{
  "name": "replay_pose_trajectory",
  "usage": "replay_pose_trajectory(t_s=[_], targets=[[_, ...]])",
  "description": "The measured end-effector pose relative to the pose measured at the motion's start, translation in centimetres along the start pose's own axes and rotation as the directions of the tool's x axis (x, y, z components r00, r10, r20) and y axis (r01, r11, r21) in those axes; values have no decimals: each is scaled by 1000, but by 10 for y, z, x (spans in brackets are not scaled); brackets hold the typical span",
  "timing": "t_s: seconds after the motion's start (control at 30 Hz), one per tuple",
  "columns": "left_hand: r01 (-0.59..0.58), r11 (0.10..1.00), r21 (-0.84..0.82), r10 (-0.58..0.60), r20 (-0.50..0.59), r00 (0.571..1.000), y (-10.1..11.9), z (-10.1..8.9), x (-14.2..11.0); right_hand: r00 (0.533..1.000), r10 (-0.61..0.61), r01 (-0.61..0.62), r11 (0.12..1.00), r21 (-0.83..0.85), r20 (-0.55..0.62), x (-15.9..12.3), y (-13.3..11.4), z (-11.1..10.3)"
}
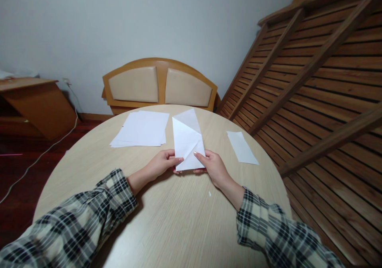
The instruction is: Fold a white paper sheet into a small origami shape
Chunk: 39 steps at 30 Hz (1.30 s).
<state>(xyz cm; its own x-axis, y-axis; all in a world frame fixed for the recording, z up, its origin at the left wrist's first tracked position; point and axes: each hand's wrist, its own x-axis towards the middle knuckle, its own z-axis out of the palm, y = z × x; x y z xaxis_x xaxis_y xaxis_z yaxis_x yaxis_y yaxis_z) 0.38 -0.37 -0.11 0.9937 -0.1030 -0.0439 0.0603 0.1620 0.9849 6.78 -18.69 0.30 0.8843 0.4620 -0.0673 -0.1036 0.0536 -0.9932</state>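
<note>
Between my hands is a folded sheet of white paper [185, 136], with diagonal folds across its face and a flap reaching up at its far end. My left hand [161, 164] pinches its near left corner, thumb on top and fingertips underneath. On the near right edge, my right hand [215, 167] grips the paper the same way, its thumb lying on the folded layer. Both hands are closed on the sheet. The underside of the paper is hidden.
A stack of white paper [143, 128] lies at the back left of the round table [167, 220]. To the right is a narrow paper strip [242, 147]. A tiny white scrap [209, 194] sits near my right wrist. Wooden slats [322, 85] lean on the right.
</note>
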Motion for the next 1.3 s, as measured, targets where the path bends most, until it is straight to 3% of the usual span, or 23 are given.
replay_pose_trajectory(t_s=[0.3, 1.3], targets=[[14, 1000, -6, -14, -51, 999, -2, 0, 1, 998, -39, 37, 998, -50, -43, 3, 3, 0], [12, 1000, -10, -13, -104, 994, 1, 3, -1, 995, -103, 103, 993, -58, 4, 3, 4, -1]])
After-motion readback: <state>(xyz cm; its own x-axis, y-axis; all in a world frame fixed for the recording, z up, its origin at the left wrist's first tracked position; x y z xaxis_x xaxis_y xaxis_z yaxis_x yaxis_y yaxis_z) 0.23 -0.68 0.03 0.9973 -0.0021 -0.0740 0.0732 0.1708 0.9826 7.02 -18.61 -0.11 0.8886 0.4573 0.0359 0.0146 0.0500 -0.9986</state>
